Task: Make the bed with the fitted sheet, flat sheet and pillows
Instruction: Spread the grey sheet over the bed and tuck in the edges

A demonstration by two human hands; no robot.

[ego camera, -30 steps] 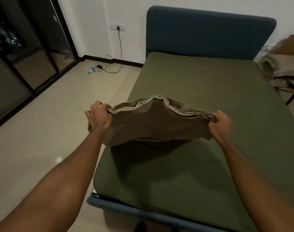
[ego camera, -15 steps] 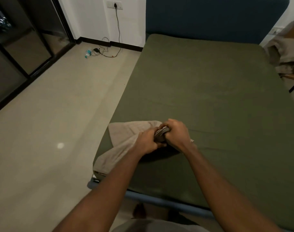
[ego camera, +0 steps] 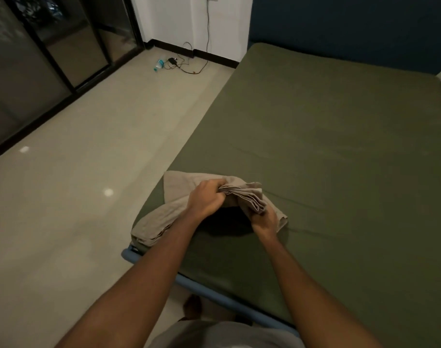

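Observation:
A green fitted sheet point(ego camera: 327, 151) covers the mattress smoothly. On its near left corner lies a folded beige flat sheet point(ego camera: 179, 184), part of it draped over the mattress edge. My left hand point(ego camera: 207, 197) grips a bunch of the beige sheet's stacked edges. Just to the right, my right hand point(ego camera: 263, 218) grips the same bunch from below, with the layered edges fanning out over its fingers. The two hands sit close together above the sheet. No pillows are in view.
The blue bed frame point(ego camera: 209, 293) runs along the foot, with my foot just below it. A blue headboard point(ego camera: 352, 28) stands at the back. Tiled floor lies to the left, with a cable, charger and small bottle point(ego camera: 159, 64) near the wall. Dark glass doors line the left.
A second ago my hands held the folded beige sheet stretched wide above the bed. They came together over the near left corner, and the sheet now rests partly on the mattress.

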